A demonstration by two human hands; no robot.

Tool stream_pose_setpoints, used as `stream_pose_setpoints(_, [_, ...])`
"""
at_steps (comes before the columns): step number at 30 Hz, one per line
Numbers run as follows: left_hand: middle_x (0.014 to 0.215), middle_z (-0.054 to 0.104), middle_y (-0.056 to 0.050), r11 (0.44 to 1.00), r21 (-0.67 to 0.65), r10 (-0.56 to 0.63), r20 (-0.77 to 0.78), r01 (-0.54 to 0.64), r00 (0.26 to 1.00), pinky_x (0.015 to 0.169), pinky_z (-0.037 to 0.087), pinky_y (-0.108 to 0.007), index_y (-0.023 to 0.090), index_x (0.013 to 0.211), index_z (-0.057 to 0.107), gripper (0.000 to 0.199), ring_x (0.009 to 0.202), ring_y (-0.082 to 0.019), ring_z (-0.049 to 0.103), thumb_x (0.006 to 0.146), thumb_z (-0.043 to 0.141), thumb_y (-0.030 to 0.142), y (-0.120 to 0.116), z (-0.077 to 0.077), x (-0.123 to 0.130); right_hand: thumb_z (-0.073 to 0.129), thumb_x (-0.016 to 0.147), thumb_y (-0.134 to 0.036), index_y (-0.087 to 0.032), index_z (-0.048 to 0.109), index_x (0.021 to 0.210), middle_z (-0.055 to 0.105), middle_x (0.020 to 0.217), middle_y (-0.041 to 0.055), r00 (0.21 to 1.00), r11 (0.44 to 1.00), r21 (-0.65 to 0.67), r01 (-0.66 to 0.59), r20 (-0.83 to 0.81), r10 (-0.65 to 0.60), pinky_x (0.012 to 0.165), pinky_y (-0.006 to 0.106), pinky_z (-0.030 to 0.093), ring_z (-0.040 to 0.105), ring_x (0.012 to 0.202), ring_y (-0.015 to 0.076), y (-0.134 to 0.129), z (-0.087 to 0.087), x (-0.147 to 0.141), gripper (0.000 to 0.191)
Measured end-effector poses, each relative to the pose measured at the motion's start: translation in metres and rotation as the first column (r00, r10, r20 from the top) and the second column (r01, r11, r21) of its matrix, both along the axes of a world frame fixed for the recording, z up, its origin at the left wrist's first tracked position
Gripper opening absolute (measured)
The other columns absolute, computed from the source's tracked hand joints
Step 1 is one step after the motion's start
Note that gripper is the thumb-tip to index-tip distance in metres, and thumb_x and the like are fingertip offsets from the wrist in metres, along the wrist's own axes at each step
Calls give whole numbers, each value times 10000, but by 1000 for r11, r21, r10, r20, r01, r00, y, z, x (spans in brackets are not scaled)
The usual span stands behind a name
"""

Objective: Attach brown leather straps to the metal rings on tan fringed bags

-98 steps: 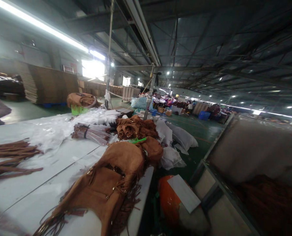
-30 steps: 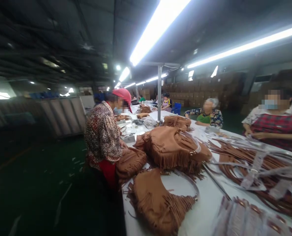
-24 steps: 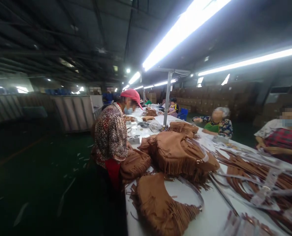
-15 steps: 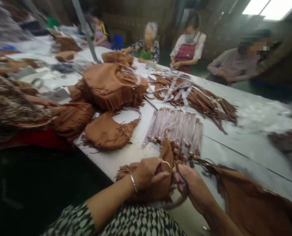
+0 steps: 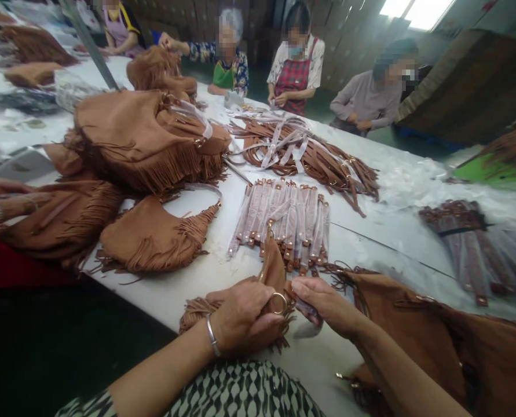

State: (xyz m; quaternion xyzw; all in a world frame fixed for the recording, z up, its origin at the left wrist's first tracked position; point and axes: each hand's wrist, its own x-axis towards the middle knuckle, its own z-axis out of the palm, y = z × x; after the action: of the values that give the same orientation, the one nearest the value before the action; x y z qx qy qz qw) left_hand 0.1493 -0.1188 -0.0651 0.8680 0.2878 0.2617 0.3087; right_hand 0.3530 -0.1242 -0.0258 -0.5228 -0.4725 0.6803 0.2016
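My left hand (image 5: 244, 313), with a silver bangle at the wrist, is closed on a brown fringed bag (image 5: 275, 263) in front of my body. A gold ring (image 5: 279, 303) stands out at its fingertips. Close to the ring, on its right, my right hand (image 5: 322, 304) pinches the end of a plastic-wrapped strap (image 5: 307, 311). The strap end and the ring look slightly apart. Just beyond both hands lies a row of short wrapped straps (image 5: 284, 214) with gold fittings.
Fringed brown bags (image 5: 123, 127) are piled at the left, with a single bag (image 5: 153, 234) nearer. Long straps (image 5: 305, 150) lie behind the row. More brown leather (image 5: 440, 336) is at right. Several people sit or stand across the table (image 5: 396, 231); another person's hand (image 5: 23, 200) is at left.
The view has shifted right, so most things appear further left. The strap in my right hand hangs differently, its loop now lower and shorter. Across the table, a person's arm has lifted at a bag.
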Motion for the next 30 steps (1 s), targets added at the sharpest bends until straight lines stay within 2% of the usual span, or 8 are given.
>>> stream_pose_setpoints(3, [802,571,-50,997,-60,40,-48,-42,998,668,435,-300,154,968,473,247,727,-172,517,869,439,378,2,3,-1,434,831,-548,-165,414,649,380,495,-79,1000,1000,-21,-23,-6,23,359,175,174,274,362,25,6,-8,-2,425])
stream_pose_setpoints(6, [797,564,-41,994,-109,-4,-62,-2,998,665,430,-289,161,938,467,204,715,-164,515,874,430,351,5,5,-2,438,822,-565,-171,408,647,367,484,-84,1000,999,-31,-8,-22,7,363,183,167,270,363,30,10,-12,-4,432])
stream_pose_setpoints(9, [754,549,-26,994,-98,-57,-45,53,997,641,414,-272,167,881,470,183,681,-152,502,883,404,338,8,3,-1,435,819,-575,-172,398,636,374,485,-81,1000,999,-36,-7,-28,6,371,191,158,266,370,31,11,-13,-6,444])
stream_pose_setpoints(15, [715,549,-22,994,-92,-65,16,66,998,615,393,-266,154,933,470,217,646,-148,494,882,402,353,13,-5,2,442,815,-573,-171,395,616,367,475,-82,997,997,-58,-49,-55,46,371,205,137,235,371,30,15,-16,-4,451])
stream_pose_setpoints(19, [742,570,-31,989,-114,-100,-5,99,995,637,396,-265,151,945,485,242,675,-152,511,881,403,370,14,-3,1,463,794,-590,-172,392,608,324,445,-96,989,990,-115,-79,-131,63,344,195,111,210,354,27,16,-26,1,463])
stream_pose_setpoints(23, [734,569,-32,974,-162,-167,-36,159,985,637,396,-257,157,915,508,277,680,-150,516,884,381,401,16,0,-1,490,765,-604,-169,410,602,304,424,-103,965,966,-200,-162,-235,113,332,188,97,184,341,26,15,-34,2,471])
stream_pose_setpoints(30, [770,580,-38,964,-180,-212,-85,194,974,667,384,-268,160,918,510,301,711,-159,524,886,373,425,16,3,-3,495,770,-582,-130,524,627,347,453,-77,928,931,-128,-341,-204,311,357,194,104,230,368,32,23,-19,5,475])
